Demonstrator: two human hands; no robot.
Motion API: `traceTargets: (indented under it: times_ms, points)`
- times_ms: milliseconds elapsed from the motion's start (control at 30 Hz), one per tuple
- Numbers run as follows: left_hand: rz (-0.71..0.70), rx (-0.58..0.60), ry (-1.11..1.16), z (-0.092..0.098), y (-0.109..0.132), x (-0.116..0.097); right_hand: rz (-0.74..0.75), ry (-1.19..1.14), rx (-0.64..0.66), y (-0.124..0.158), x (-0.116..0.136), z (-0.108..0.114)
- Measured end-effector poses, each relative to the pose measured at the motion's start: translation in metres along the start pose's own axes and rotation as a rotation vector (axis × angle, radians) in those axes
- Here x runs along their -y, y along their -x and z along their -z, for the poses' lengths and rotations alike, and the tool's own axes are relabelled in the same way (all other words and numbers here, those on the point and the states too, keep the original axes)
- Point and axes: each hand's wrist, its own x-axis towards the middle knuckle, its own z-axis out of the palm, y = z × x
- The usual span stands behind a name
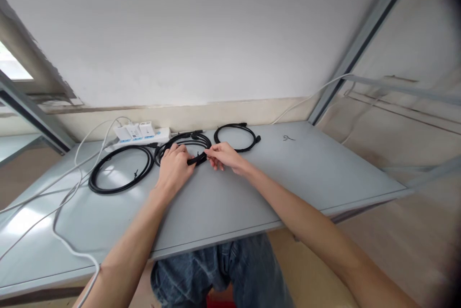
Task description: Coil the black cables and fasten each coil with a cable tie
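Observation:
A coiled black cable [208,142] lies in the middle of the table, near the back. My left hand [175,166] is wrapped over its near side and presses the strands together. On the same bundle, just right of that grip, the fingertips of my right hand [224,155] pinch what looks like a thin black tie; its ends are too small to make out. Another coiled black cable [120,190] rests to the left with a small tie on its ring. Behind my right hand is a further coiled black cable [248,148], its plug at the right.
A white power strip [163,134] with white adapters [134,130] stands along the back wall. White cords [77,253] trail over the left of the grey table [223,212]. A loose thin black tie [288,138] lies at the right. Metal posts [363,41] flank the table.

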Motion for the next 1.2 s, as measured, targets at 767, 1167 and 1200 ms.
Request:
traceTargets:
  times_ms: [767, 1167, 1200]
  points:
    - [-0.056, 0.187, 0.112, 0.001, 0.003, -0.009, -0.031, -0.005, 0.152, 0.0, -0.003, 0.005]
    - [0.029, 0.116, 0.175, 0.005, 0.001, -0.008, 0.546, 0.694, -0.264, 0.004, -0.003, 0.002]
    - [0.036, 0.108, 0.177, 0.005, 0.001, -0.008, 0.587, 0.667, -0.259, 0.004, -0.002, 0.002]
